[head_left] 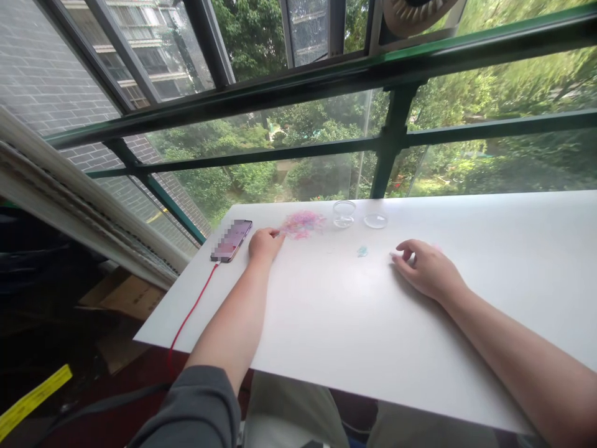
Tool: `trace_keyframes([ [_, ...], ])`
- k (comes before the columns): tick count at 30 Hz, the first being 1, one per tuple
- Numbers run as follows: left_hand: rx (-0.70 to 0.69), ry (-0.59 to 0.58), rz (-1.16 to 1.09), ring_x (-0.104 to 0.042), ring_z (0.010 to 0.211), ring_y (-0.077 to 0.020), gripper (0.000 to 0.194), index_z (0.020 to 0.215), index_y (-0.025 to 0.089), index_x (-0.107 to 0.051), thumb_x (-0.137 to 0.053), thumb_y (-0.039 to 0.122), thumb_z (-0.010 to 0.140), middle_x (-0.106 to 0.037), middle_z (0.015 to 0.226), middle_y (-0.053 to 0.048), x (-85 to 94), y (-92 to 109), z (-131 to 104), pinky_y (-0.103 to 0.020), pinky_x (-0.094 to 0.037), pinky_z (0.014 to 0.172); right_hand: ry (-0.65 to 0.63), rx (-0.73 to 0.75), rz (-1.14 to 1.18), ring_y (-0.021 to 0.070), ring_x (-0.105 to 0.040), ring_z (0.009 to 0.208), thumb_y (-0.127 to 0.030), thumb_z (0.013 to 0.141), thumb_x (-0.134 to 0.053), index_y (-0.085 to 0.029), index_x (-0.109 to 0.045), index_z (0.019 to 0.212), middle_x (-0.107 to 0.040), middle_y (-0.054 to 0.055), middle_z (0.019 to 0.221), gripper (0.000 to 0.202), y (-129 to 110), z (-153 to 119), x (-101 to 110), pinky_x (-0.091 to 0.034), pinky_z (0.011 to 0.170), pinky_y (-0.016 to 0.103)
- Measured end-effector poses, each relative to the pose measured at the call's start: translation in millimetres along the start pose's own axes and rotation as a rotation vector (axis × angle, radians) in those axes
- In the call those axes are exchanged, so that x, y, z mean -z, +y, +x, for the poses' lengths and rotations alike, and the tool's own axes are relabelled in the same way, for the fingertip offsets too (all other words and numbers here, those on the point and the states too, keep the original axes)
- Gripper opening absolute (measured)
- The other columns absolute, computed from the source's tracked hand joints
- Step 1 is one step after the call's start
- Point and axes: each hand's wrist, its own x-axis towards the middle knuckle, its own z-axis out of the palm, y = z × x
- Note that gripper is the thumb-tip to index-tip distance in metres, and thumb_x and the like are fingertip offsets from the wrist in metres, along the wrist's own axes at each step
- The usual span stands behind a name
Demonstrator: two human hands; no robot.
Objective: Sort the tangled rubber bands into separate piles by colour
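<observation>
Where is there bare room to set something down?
A wide bare patch of white table lies between the left forearm and right forearm, this side of the teal bits; another stretches right of the right hand. The far side's left half is crowded: phone, left hand, pink pile, clear container, clear disc.

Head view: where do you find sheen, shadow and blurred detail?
Head view: a pale sheen on the white table; head view: a soft shadow beneath the right hand; head view: the pink pile looks smeared, its pieces indistinct.

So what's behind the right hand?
A pale pink patch peeks past the right hand on the white table. The hand covers anything more; what the patch is, I can't tell.
</observation>
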Motion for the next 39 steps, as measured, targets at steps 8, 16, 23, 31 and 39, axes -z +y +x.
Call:
trace_keyframes([
  [8, -0.015, -0.01, -0.032, -0.065, 0.083, -0.0212, 0.023, 0.09, 0.023, -0.074, -0.06, 0.036, 0.076, -0.073, 0.09, -0.005, 3.6, -4.5, -0.6, -0.029, -0.046, 0.073, 0.021, 0.031, 0.002, 0.0162, -0.057, 0.067, -0.04, 0.079, -0.051, -0.022, -0.056, 0.088, -0.063, 0.001, 0.078, 0.021, 2.0, -0.4, -0.4, -0.038, 0.067, 0.031],
  [16, -0.029, -0.002, -0.057, -0.063, 0.084, -0.0205, 0.023, 0.09, 0.02, -0.071, -0.055, 0.032, 0.079, -0.072, 0.091, -0.007, 8.2, -6.4, -0.8, -0.028, -0.046, 0.075, 0.042, 0.053, -0.004, 0.0157, -0.056, 0.064, -0.04, 0.08, -0.051, -0.022, -0.056, 0.087, -0.063, 0.0, 0.077, 0.02, 5.0, 0.5, -1.8, -0.039, 0.069, 0.032],
  [23, -0.036, -0.003, -0.107, -0.062, 0.087, -0.0206, 0.023, 0.09, 0.018, -0.069, -0.052, 0.03, 0.081, -0.071, 0.092, -0.009, 11.9, -3.9, -3.0, -0.029, -0.046, 0.08, 0.052, 0.067, -0.011, 0.0172, -0.056, 0.067, -0.042, 0.08, -0.05, -0.022, -0.057, 0.086, -0.062, 0.001, 0.077, 0.022, 6.7, 1.0, -2.1, -0.04, 0.069, 0.033],
  [31, -0.065, -0.004, -0.233, -0.062, 0.082, -0.0188, 0.022, 0.087, 0.015, -0.067, -0.051, 0.03, 0.082, -0.071, 0.088, -0.008, 15.4, 6.7, -9.1, -0.028, -0.046, 0.076, 0.064, 0.092, 0.001, 0.0174, -0.055, 0.064, -0.042, 0.08, -0.048, -0.022, -0.056, 0.084, -0.062, 0.002, 0.075, 0.022, 7.0, 1.1, -1.4, -0.041, 0.073, 0.036],
  [39, -0.197, -0.053, -0.407, -0.061, 0.078, -0.0157, 0.025, 0.086, 0.015, -0.062, -0.046, 0.034, 0.083, -0.068, 0.084, -0.005, 14.8, 27.2, -23.6, -0.025, -0.047, 0.074, 0.081, 0.073, 0.003, 0.0161, -0.054, 0.063, -0.039, 0.08, -0.049, -0.021, -0.056, 0.085, -0.061, 0.001, 0.076, 0.02, 4.5, 1.0, -0.4, -0.041, 0.072, 0.034],
])
